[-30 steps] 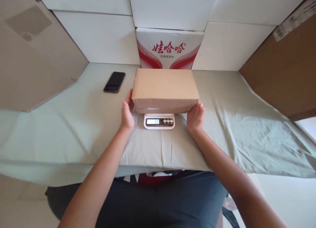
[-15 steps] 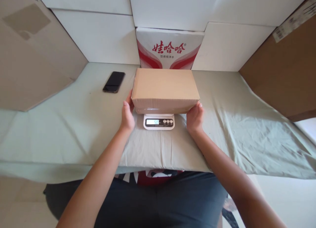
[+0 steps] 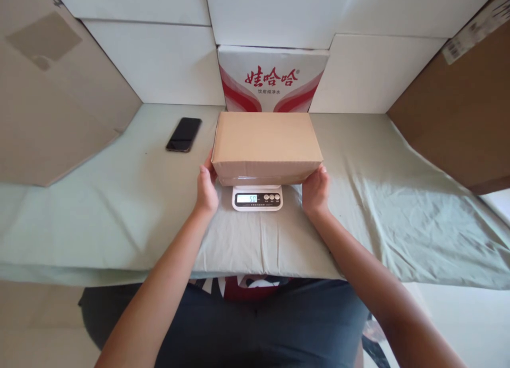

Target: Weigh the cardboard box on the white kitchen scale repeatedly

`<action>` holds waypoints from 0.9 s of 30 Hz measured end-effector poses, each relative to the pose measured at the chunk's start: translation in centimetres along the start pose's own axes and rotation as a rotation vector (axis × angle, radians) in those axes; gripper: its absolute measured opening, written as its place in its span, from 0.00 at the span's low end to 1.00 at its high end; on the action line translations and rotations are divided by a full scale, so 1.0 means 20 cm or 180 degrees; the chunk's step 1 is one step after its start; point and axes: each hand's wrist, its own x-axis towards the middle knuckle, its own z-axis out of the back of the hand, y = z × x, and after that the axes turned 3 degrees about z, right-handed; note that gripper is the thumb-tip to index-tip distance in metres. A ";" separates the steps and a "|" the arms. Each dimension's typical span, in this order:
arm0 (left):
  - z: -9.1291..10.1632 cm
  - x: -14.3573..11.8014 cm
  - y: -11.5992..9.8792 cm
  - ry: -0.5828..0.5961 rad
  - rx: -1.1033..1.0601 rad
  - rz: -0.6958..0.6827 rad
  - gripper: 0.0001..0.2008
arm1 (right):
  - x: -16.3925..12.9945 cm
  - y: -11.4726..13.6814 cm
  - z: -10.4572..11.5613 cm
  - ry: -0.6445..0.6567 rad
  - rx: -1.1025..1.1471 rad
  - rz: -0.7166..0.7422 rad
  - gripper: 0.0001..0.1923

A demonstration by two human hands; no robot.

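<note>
A brown cardboard box rests on a white digital kitchen scale, whose lit display reads 50. The box hides the scale's platform. My left hand is at the box's left side near its front corner, the thumb in front and the other fingers partly hidden behind. At the front right corner, my right hand holds the box from the side and below, its fingertips partly covered by the box.
A black smartphone lies on the green cloth to the left. Behind stand a red-and-white carton and white panels. Large cardboard boxes flank the table, one left and one right.
The view has shifted very slightly. Both hands stay at the box, and the scale's reading is still 50.
</note>
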 end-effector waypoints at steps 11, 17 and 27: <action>0.00 0.00 0.00 0.0074 0.0052 -0.0003 0.41 | 0.00 0.01 -0.01 0.0017 0.0069 -0.0049 0.29; 0.00 0.00 0.00 0.0045 0.0017 0.0020 0.40 | 0.00 0.00 0.00 0.0037 0.0051 -0.0018 0.28; 0.03 0.00 0.03 0.0070 0.0044 0.0013 0.39 | 0.00 -0.01 0.00 0.0105 0.0084 -0.0008 0.28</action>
